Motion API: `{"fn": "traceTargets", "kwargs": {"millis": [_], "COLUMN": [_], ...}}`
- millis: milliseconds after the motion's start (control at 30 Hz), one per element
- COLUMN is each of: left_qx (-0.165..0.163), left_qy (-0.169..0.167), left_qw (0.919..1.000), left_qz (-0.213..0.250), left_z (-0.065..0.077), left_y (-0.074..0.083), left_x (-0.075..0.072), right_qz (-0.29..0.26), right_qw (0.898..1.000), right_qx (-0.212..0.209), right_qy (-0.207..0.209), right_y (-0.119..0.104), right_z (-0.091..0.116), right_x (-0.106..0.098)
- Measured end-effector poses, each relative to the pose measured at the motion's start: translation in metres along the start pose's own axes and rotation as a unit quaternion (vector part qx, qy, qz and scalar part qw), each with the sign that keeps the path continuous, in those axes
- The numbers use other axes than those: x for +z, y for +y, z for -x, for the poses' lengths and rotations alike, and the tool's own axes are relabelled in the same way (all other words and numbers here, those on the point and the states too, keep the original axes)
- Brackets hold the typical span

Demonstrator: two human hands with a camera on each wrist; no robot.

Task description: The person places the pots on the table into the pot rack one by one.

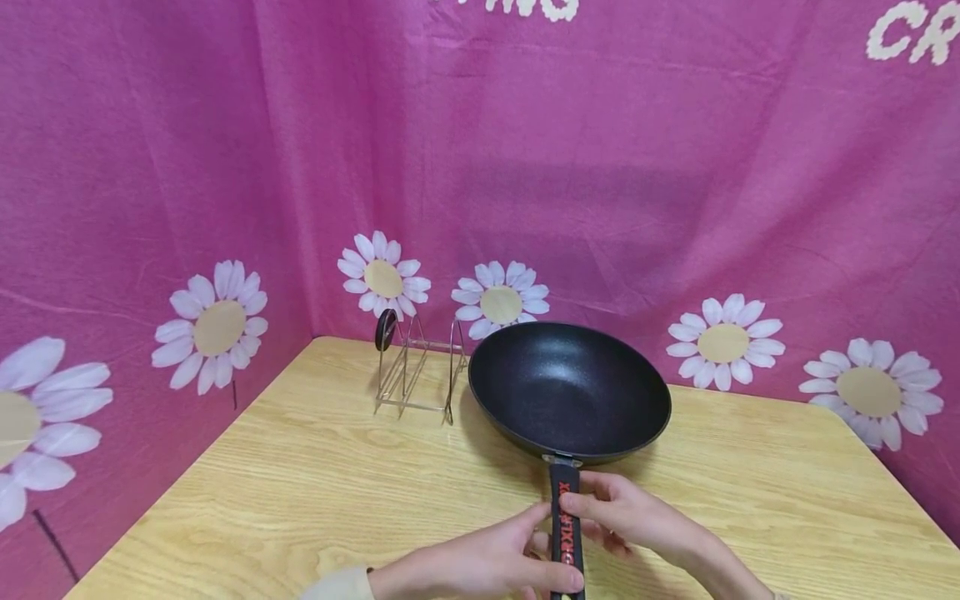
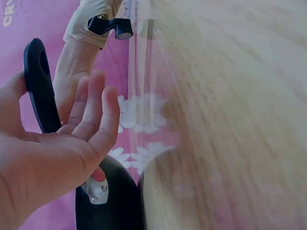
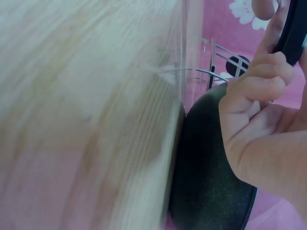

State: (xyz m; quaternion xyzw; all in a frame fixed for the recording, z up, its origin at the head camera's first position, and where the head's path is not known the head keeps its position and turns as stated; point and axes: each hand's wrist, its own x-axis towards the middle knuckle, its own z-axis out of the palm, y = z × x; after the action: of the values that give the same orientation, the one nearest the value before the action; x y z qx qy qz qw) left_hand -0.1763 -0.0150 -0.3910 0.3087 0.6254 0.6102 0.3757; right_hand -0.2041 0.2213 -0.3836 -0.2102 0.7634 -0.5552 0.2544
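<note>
A black wok (image 1: 570, 392) with a long black handle (image 1: 566, 525) bearing red lettering sits on the wooden table, bowl facing up and handle toward me. My left hand (image 1: 487, 554) holds the handle near its end, thumb across the top. In the left wrist view, the other fingers of that left hand (image 2: 62, 153) are loosely bent beside the handle. Farther up toward the bowl, my right hand (image 1: 637, 512) pinches the handle from the right with its thumb on top. The right wrist view shows the right hand's (image 3: 268, 120) lower fingers curled, beside the wok's dark underside (image 3: 206, 163).
Left of the wok stands a wire rack (image 1: 416, 383) with upright loops and a round black piece (image 1: 386, 330) on its left loop. The light wooden table (image 1: 322, 500) meets a magenta curtain (image 1: 600, 167) printed with white daisies at the back and left.
</note>
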Motion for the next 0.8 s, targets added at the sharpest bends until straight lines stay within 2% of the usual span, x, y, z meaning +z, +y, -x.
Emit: {"fn": "traceTargets", "kwargs": {"millis": [300,667,800], "left_qx": [0.005,0.013,0.028], "left_qy": [-0.013,-0.035,-0.030], "left_qw": [0.9999,0.9972,0.9976], "left_qz": [0.006,0.065,0.055], "left_z": [-0.0017,-0.0019,-0.0027], "left_y": [0.0003,0.0010,0.0020], "left_x": [-0.0008,0.0002,0.0015], "right_qz": [-0.029,-0.028,-0.030], "right_qw": [0.999,1.000,0.999], "right_qx": [0.014,0.008,0.009], "right_qy": [0.015,0.007,0.022], "right_y": [-0.0039,0.0036,0.0015], "right_z": [-0.0014,-0.0033,-0.0031], "right_x": [0.0044,0.0033,0.0054]}}
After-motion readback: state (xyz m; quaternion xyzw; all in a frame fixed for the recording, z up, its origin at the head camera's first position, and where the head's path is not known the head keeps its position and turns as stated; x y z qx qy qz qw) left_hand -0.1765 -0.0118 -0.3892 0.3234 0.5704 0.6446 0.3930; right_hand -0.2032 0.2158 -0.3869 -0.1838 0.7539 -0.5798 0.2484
